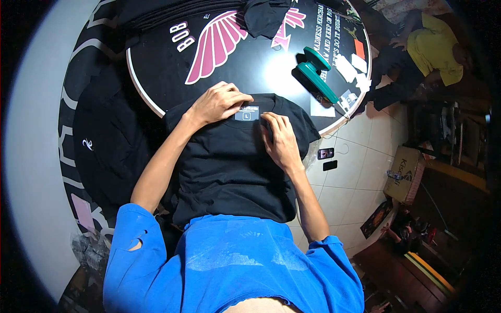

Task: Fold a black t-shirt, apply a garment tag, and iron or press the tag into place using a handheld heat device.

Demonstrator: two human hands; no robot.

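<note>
A black T-shirt point(229, 167) lies in front of me, its collar at the far end and its lower part reaching my blue shirt. Inside the neck sits a dark printed size label point(246, 113). My left hand point(222, 101) is closed at the left side of the collar, fingertips pinching the neck edge above the label. On the other side, my right hand point(282, 138) has its fingers curled over the collar cloth just right of the label. The cloth under both palms is partly hidden. Wrinkles run across the shirt's middle.
A round black table point(156, 62) with pink wing artwork stands ahead. On it are a green handled device point(317, 75), scraps of paper point(346, 68) and dark folded cloth point(266, 18). Black garments point(107, 125) lie left. Two phones point(325, 153), a cardboard box point(404, 175) and a seated person point(433, 49) are right.
</note>
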